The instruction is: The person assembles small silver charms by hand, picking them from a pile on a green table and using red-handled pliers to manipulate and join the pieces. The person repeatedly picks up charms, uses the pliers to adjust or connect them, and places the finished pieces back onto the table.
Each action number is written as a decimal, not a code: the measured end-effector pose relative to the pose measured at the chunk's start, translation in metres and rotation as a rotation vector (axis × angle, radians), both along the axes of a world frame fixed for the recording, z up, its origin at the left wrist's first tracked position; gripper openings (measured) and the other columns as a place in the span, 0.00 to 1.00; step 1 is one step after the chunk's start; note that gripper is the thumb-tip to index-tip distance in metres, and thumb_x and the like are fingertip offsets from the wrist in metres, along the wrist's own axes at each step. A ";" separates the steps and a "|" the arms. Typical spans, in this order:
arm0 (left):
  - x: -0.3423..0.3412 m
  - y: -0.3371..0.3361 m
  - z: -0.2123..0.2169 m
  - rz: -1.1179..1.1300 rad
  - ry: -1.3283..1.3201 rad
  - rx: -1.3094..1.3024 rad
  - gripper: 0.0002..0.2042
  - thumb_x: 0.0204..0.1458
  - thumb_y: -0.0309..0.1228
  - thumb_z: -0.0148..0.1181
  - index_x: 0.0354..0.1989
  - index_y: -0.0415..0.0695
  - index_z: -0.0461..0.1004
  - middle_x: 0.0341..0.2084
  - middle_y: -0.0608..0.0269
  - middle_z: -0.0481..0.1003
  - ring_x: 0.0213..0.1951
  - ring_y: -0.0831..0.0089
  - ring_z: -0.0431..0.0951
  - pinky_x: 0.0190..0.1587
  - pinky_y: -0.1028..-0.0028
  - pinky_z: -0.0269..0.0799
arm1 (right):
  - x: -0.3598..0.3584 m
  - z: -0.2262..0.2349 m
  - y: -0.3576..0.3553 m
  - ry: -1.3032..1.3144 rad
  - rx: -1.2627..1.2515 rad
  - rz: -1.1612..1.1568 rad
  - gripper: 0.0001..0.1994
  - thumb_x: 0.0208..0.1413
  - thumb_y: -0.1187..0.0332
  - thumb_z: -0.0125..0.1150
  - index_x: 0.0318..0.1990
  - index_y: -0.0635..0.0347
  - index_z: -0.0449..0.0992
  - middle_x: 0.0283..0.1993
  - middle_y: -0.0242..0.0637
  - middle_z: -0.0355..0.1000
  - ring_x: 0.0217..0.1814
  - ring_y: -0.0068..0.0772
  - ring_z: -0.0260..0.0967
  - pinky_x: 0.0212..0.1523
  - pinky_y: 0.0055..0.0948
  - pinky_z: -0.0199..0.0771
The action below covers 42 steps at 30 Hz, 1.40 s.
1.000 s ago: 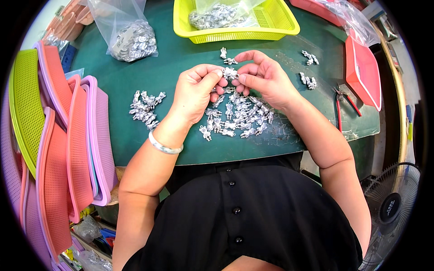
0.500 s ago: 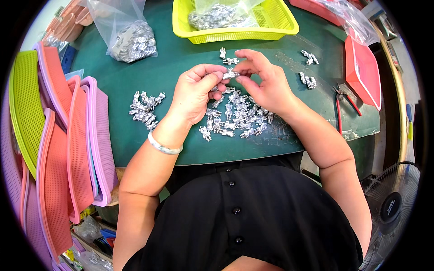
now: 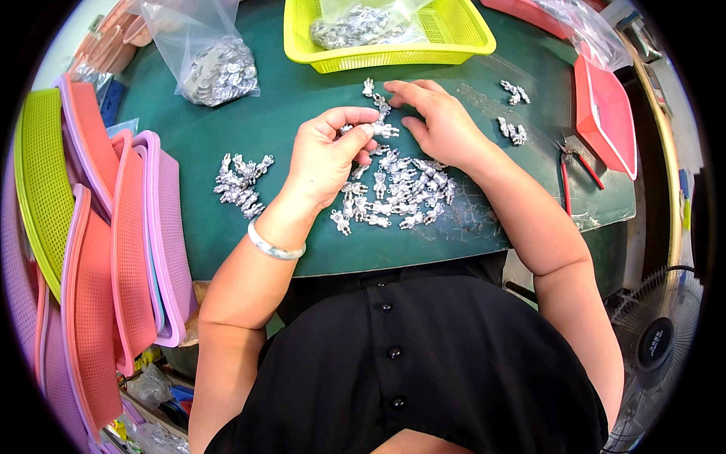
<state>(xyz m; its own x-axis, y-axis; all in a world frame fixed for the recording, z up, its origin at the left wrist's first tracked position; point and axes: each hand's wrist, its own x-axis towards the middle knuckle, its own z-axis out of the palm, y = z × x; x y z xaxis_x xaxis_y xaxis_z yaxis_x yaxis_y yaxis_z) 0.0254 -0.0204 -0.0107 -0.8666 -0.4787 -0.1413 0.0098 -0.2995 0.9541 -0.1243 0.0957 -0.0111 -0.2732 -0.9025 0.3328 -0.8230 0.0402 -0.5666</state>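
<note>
Small silver metal figures lie in a loose pile (image 3: 397, 189) on the green table mat (image 3: 302, 98). My left hand (image 3: 329, 155) pinches one silver figure (image 3: 384, 130) between thumb and forefinger, just above the pile. My right hand (image 3: 439, 121) rests flat beside it, fingers stretched left toward a few loose figures (image 3: 372, 89) near the yellow basket. A second heap of figures (image 3: 240, 184) lies to the left of my left wrist.
A yellow basket (image 3: 454, 41) with a bag of figures stands at the back. A clear bag of parts (image 3: 215, 68) sits back left. Stacked pink, coral and green trays (image 3: 113, 227) line the left. Red trays (image 3: 605, 113), red-handled pliers (image 3: 575, 166) and small figure clusters (image 3: 514, 113) lie right. A fan (image 3: 654, 340) stands lower right.
My right hand has let go near the left hand's fingertips and moved up and away, its fingers now reaching toward the loose figures by the basket. My left hand still pinches a figure.
</note>
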 end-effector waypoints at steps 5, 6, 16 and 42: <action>0.000 -0.003 -0.003 -0.024 0.028 0.054 0.08 0.50 0.23 0.53 0.39 0.36 0.72 0.24 0.64 0.73 0.25 0.81 0.72 0.27 0.84 0.69 | -0.001 -0.005 -0.003 0.025 -0.085 -0.030 0.23 0.40 0.75 0.59 0.48 0.61 0.66 0.36 0.40 0.71 0.44 0.44 0.64 0.45 0.36 0.64; 0.000 -0.005 -0.002 -0.019 0.027 0.122 0.08 0.51 0.23 0.52 0.39 0.37 0.71 0.25 0.64 0.73 0.26 0.80 0.72 0.28 0.83 0.70 | 0.000 -0.006 -0.006 0.028 -0.092 -0.040 0.23 0.40 0.75 0.60 0.48 0.61 0.66 0.36 0.40 0.71 0.43 0.44 0.64 0.44 0.36 0.64; -0.002 -0.016 -0.007 0.058 0.060 0.554 0.06 0.51 0.22 0.46 0.36 0.36 0.69 0.25 0.63 0.70 0.28 0.75 0.72 0.29 0.77 0.73 | 0.003 -0.013 -0.016 0.056 -0.140 -0.077 0.20 0.41 0.77 0.56 0.46 0.61 0.67 0.31 0.39 0.71 0.36 0.43 0.66 0.38 0.33 0.67; 0.001 -0.009 0.004 -0.286 -0.144 0.446 0.11 0.54 0.32 0.50 0.32 0.35 0.71 0.19 0.62 0.71 0.16 0.83 0.66 0.13 0.87 0.56 | 0.006 0.014 0.004 -1.079 -0.108 -0.040 0.21 0.48 0.78 0.57 0.50 0.70 0.61 0.31 0.34 0.70 0.31 0.20 0.66 0.33 0.20 0.66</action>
